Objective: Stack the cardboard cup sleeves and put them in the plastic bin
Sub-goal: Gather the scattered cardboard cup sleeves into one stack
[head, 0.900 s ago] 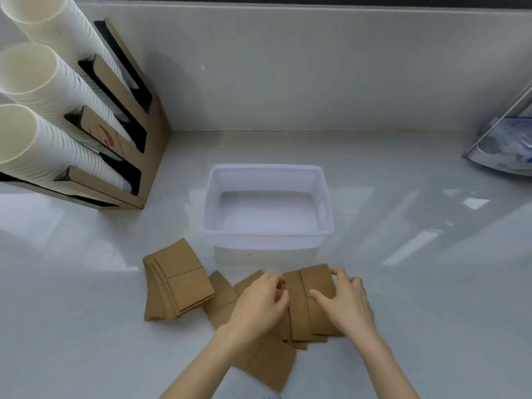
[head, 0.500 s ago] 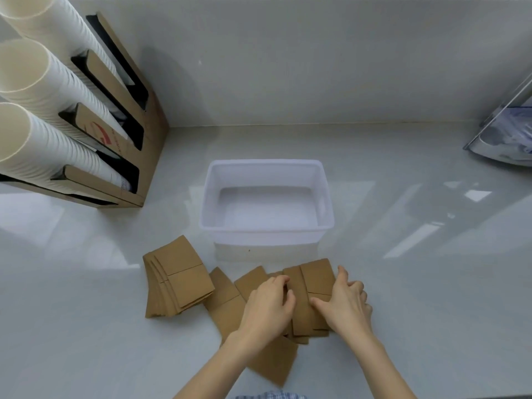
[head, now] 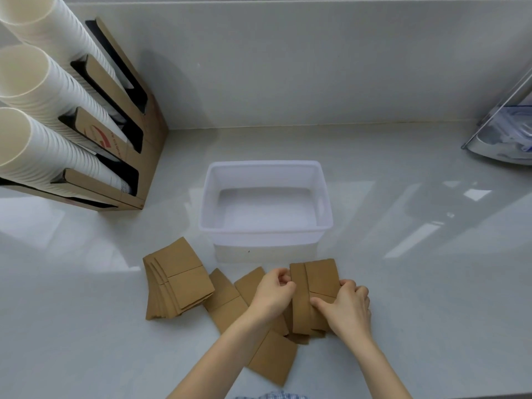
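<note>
Your left hand point(head: 273, 295) and right hand point(head: 347, 309) are at 6 o'clock on the table point(head: 403, 283), pressing in from either side on a small bundle of cardboard sleeves point(head: 316, 280). Your left grip is curled closed against the bundle's left edge; your right grip wraps its right edge, thumb laid across the top sleeve. The bundle lies flat on the table, just in front of the plastic bin point(head: 266, 230), not touching it.

Under and beside your left wrist, several loose sleeves point(head: 227, 298) lie fanned out and overlapping, one point(head: 273, 361) reaching toward you past your forearm. At 8 o'clock from the bin sits a second pile of sleeves point(head: 175, 280), roughly squared, apart from your hands.

The bin stands at the centre of the table, open side up, with nothing inside. At 10 o'clock, a cardboard rack point(head: 123, 139) holds three slanted columns of white paper cups point(head: 43, 90). At 3 o'clock, a clear-covered object point(head: 506, 133) rests at the table's edge; you cannot make out what it is.
</note>
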Available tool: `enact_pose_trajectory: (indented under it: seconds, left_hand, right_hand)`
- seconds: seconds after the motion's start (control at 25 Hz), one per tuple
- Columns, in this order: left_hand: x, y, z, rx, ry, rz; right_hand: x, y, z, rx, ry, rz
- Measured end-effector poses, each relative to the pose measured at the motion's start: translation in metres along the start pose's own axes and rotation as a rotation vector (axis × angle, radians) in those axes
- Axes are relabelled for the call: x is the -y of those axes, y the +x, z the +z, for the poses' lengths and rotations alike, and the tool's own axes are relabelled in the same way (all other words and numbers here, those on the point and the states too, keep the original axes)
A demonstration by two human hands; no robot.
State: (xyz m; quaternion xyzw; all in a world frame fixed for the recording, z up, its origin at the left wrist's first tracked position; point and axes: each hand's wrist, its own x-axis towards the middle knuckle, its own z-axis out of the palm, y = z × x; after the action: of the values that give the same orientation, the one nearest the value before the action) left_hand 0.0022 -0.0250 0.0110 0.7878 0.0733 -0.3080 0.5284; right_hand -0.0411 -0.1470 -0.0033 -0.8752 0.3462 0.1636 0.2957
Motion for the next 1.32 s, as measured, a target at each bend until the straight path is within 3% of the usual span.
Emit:
enact_pose_trajectory:
  seconds: [0.24, 0.6, 0.84, 1.12, 1.32]
  left_hand:
    - [-0.003, -0.008, 0.005, 0.062, -0.115, 0.028]
    - [0.003, -0.012, 0.017, 0.124, -0.026, 0.021]
    - [0.003, -0.013, 0.003, 0.045, -0.072, 0.044]
    - [0.013, -0.017, -0.03, 0.014, -0.376, -0.011]
    - [0.016, -0.025, -0.043, 0.078, -0.563, -0.046]
  right_hand:
    - [-0.006, 0.001, -0.004, -0.018, 0.196, -0.081]
    - [0.002, -0.01, 0.01, 0.022, 0.38, -0.165]
    - [0.004, -0.011, 0.003, 0.038, 0.415, -0.26]
    - [0.014, -0.014, -0.011, 0.166, 0.71, -0.261]
    - [0.023, -0.022, 0.005, 0.207, 0.622, -0.282]
